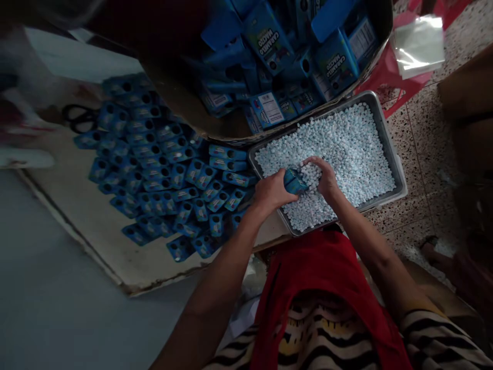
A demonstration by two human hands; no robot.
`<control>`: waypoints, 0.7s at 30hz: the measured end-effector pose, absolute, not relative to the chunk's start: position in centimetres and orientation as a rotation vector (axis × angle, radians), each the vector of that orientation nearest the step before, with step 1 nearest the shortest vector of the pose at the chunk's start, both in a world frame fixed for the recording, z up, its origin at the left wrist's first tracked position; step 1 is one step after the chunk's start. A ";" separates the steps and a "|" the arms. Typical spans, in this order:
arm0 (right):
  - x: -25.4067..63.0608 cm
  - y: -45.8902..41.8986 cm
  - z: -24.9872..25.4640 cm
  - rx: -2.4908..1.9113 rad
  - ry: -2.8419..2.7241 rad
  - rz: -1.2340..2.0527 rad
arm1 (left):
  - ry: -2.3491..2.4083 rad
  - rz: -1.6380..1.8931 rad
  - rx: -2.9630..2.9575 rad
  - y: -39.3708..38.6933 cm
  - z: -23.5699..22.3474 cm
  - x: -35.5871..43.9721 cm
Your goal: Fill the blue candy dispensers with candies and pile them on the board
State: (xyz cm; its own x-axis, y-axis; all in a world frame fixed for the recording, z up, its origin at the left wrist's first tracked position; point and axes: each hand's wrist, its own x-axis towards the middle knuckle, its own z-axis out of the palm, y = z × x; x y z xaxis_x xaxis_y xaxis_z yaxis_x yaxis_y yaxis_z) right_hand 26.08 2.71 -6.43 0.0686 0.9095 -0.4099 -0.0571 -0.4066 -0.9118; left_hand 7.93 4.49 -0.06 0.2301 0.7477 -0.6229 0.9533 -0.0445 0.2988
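Observation:
My left hand (pixel 274 191) is closed around small blue cardboard boxes (pixel 295 181), seemingly two side by side, tilted over a grey tray (pixel 399 172). Small white and pale blue candy pellets (pixel 346 139) fill this tray. Just right of the boxes, my right hand (pixel 325 177) curls around a heap of the pellets, its fingers bent toward the box openings. How far the boxes are filled is hidden.
Many similar blue boxes (pixel 154 159) with round holes cover the table (pixel 111 246) on the left. Behind the tray stands a large carton (pixel 227 134) of blue boxes. Black scissors (pixel 80 118) lie far left. Plastic bags (pixel 419 49) rest on a red stool (pixel 404 90).

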 end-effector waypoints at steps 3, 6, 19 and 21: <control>26.2 2.5 -3.3 -1.444 -0.794 1.392 | 1.539 -0.257 1.895 4.4 0.9 8.2; 26.9 2.5 -0.2 -1.426 -0.944 1.248 | 1.477 -0.021 1.898 4.3 1.1 8.6; 27.9 1.5 3.3 -1.519 -1.327 1.056 | 1.294 0.695 1.781 4.3 -4.2 11.7; 29.6 0.5 1.6 -1.552 -1.193 1.032 | 1.303 0.649 1.768 4.6 -4.3 11.2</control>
State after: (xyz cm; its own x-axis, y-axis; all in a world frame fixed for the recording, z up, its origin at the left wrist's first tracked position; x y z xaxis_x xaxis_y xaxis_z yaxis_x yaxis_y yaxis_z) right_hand 29.57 0.53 1.62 0.1874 0.9780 -0.0916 0.2312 -0.1346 -0.9636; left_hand 11.16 4.59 -4.31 0.3296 0.9419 -0.0654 0.5158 -0.1216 0.8481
